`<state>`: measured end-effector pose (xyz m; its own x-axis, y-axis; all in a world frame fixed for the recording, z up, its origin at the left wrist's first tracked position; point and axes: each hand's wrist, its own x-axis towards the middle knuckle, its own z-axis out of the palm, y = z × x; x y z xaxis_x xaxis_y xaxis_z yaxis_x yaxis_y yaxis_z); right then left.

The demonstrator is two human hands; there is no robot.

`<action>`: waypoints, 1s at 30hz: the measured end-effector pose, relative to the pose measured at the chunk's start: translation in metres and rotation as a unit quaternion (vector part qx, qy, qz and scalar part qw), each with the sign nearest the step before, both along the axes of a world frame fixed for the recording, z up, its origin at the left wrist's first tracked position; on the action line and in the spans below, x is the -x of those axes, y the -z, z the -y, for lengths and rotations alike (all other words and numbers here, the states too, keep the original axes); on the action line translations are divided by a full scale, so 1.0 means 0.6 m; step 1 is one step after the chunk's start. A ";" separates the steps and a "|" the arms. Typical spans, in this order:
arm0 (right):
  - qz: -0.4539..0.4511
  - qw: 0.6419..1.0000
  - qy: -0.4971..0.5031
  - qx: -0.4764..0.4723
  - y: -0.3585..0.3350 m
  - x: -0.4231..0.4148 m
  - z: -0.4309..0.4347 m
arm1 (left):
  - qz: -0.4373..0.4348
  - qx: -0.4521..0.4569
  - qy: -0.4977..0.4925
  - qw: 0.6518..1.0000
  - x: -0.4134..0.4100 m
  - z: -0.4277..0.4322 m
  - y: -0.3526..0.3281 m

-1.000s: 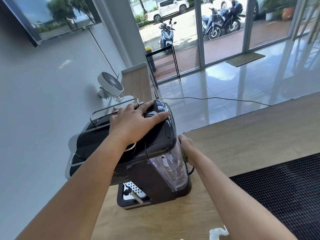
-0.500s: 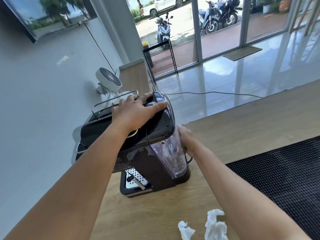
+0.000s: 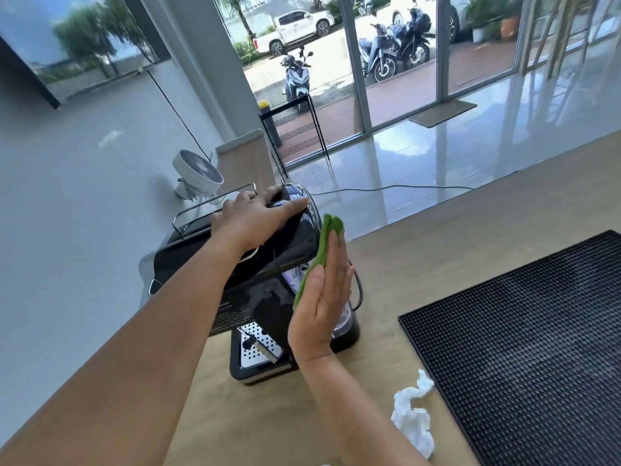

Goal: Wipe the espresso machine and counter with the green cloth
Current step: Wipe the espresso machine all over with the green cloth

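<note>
Now the green cloth (image 3: 321,253) is out in full view, a folded, soft strip pinned flat against the right side of the espresso machine (image 3: 268,277) by the right hand (image 3: 324,297), palm open and fingers straight, pressing rather than gripping. The machine sits on the pale wooden counter (image 3: 437,264), glossy black on top, with a clear plastic water tank behind the cloth and a perforated metal drip tray at its foot. The left hand (image 3: 257,218) lies spread wide over the top, fingers reaching the chrome rail, steadying the body. Half a second ago the right hand was tucked low behind the tank with the cloth hidden; it has come up and forward along the side, and the green fabric now shows above the fingertips. A crumpled white tissue (image 3: 413,418) lies on the wood near the right forearm, just beside the black, dimpled rubber mat (image 3: 524,348). A small white fan (image 3: 198,173) stands beyond the machine.
</note>
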<state>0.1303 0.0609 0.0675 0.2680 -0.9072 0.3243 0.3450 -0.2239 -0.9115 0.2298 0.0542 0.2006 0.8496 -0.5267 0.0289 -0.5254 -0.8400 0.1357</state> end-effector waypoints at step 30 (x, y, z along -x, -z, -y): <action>0.062 0.998 -0.013 0.007 0.001 -0.004 -0.025 | 0.002 -0.005 0.009 1.000 0.003 0.005 -0.001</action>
<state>0.1326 0.0760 0.0670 0.2481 -0.8958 0.3688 0.4611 -0.2256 -0.8582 0.2280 0.0513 0.2011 0.8395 -0.5428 0.0271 -0.5416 -0.8314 0.1242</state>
